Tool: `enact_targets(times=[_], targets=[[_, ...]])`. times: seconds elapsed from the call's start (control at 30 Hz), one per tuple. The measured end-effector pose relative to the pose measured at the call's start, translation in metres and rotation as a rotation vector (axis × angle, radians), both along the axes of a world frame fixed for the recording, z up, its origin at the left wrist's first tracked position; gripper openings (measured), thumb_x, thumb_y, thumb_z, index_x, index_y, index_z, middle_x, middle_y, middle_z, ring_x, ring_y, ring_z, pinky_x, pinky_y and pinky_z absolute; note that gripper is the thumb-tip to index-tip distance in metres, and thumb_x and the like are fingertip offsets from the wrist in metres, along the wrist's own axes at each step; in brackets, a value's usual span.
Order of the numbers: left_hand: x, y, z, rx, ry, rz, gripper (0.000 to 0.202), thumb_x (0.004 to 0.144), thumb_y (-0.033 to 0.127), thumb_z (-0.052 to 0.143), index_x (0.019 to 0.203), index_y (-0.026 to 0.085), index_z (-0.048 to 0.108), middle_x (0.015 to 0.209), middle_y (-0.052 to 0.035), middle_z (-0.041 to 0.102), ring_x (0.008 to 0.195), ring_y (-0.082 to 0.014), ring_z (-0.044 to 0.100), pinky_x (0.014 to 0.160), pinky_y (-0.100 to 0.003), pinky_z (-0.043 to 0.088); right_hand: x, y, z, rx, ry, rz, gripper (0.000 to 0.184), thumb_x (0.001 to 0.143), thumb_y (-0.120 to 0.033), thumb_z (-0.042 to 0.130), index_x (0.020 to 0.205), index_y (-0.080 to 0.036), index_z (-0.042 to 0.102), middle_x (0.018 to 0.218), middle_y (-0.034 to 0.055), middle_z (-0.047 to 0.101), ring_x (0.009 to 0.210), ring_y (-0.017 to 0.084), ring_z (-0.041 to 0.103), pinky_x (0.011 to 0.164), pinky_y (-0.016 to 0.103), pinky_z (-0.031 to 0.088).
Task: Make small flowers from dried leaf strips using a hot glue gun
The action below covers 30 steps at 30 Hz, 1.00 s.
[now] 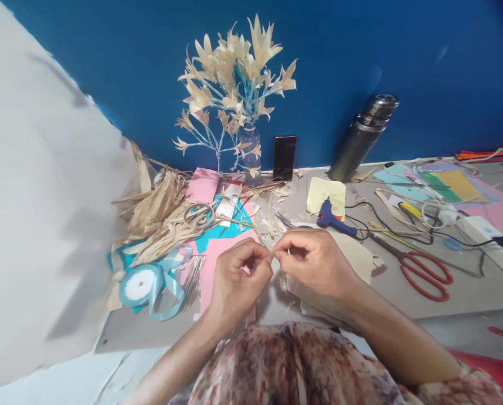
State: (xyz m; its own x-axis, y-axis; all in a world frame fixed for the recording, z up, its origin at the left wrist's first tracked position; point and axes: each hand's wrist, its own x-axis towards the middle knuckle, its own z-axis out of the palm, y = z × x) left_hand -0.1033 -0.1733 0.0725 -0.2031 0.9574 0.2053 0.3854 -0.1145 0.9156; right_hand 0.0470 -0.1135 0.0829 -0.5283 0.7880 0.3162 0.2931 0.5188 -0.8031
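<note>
My left hand [243, 277] and my right hand [317, 261] meet above the front middle of the table, thumb and forefinger of each pinched together. Their fingertips nearly touch, and whatever lies between them is too small to make out. A thin pale strip [260, 236] shows just beyond the fingertips; whether it is held I cannot tell. Under my left hand lies a pink sheet [211, 261], with thin wires [193, 281] beside it. Beneath my right hand is a cream sheet [356, 256]. A blue glue gun [333, 218] rests beyond that hand.
Dried husks [158, 211] and a light-blue ribbon roll [140, 285] lie left. Behind stand husk flowers in a clear bottle [251, 149], a phone [284, 157] and a dark flask [361, 138]. Red-handled scissors [426, 274], cables and a white power strip [490, 239] occupy the right.
</note>
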Motion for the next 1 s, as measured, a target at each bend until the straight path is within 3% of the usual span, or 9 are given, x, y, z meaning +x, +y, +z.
enact_targets(times=[0.17,0.47,0.73,1.0], targets=[[-0.002,-0.001,0.003,-0.116,-0.049,0.014,0.011,0.077,0.017,0.06,0.067,0.017,0.064,0.063,0.0009,0.063,0.057,-0.011,0.054,0.052,-0.021,0.04,-0.002,-0.003,-0.004,0.084,0.027,-0.051,0.017,0.077,-0.006,0.058,0.067,-0.017,0.067,0.06,-0.0019,0.061,0.054,0.01,0.049,0.053,0.023,0.035],[-0.001,0.0,-0.002,-0.173,-0.096,0.039,0.011,0.077,0.021,0.059,0.068,0.016,0.063,0.064,0.001,0.061,0.055,-0.0105,0.052,0.053,-0.022,0.04,-0.008,-0.01,-0.013,0.303,0.014,-0.084,0.021,0.078,-0.002,0.053,0.07,-0.018,0.064,0.065,0.0,0.062,0.06,0.012,0.054,0.058,0.024,0.037],[-0.003,0.0,-0.006,-0.234,-0.185,0.023,0.011,0.075,0.023,0.059,0.067,0.016,0.062,0.061,0.0011,0.059,0.053,-0.0109,0.052,0.052,-0.022,0.04,-0.008,-0.011,-0.017,0.154,-0.015,-0.132,0.018,0.078,-0.007,0.058,0.066,-0.019,0.062,0.06,-0.0027,0.058,0.054,0.01,0.05,0.056,0.023,0.037],[-0.007,-0.001,-0.002,-0.233,-0.239,-0.009,0.015,0.071,0.023,0.064,0.059,0.016,0.061,0.052,0.0031,0.052,0.047,-0.0085,0.044,0.046,-0.02,0.035,-0.001,-0.009,-0.012,0.088,-0.1,-0.028,0.018,0.084,-0.008,0.058,0.073,-0.019,0.067,0.068,-0.0002,0.067,0.062,0.013,0.058,0.059,0.024,0.039]])
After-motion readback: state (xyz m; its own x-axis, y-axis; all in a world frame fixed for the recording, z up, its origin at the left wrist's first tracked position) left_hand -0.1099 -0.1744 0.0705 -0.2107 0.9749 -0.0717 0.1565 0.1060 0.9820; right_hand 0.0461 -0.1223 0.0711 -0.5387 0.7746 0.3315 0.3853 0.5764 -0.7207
